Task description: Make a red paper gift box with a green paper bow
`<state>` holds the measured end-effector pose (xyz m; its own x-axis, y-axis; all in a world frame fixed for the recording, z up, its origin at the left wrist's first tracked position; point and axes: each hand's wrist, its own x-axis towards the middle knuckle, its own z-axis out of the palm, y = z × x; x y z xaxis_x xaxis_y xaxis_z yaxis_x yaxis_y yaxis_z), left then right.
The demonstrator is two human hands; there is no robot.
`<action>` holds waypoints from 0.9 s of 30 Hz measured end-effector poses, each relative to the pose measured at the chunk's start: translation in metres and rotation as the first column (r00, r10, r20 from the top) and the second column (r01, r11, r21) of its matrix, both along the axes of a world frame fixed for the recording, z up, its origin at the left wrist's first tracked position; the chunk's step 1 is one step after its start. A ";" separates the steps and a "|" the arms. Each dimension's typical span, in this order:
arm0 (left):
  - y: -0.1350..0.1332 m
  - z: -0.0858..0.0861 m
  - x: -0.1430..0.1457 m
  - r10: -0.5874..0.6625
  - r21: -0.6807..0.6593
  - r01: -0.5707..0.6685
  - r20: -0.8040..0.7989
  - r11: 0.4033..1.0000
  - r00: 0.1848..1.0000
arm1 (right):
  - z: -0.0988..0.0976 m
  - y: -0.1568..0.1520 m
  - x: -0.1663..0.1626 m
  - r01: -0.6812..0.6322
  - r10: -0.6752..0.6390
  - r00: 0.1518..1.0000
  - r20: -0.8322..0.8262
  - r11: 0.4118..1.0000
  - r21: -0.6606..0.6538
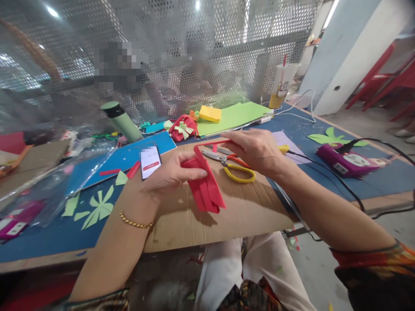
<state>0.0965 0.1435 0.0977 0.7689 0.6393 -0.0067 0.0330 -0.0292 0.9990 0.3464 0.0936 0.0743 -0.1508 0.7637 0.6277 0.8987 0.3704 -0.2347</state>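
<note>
Head view: the left hand [170, 172] pinches a folded red piece [205, 185] between thumb and fingers, above a sheet of brown cardboard [181, 226] on a blue table [55, 244]. The right hand [256, 149] curls palm down, its fingertips at a narrow red strip [216, 142]; whether they grip it, I cannot tell. A yellow-handled tool [240, 176] lies between the hands, and a lit phone [150, 163] lies near the left wrist.

Gold beaded bracelet [136, 223], dk sleeves [376, 278] w/ orange ptn, lt trousers [220, 263]
</note>
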 end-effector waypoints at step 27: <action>0.035 -0.023 0.009 0.499 -0.189 -0.466 0.433 0.864 0.750 | -0.002 -0.015 -0.028 -0.260 0.214 0.895 -0.393 0.963 -0.069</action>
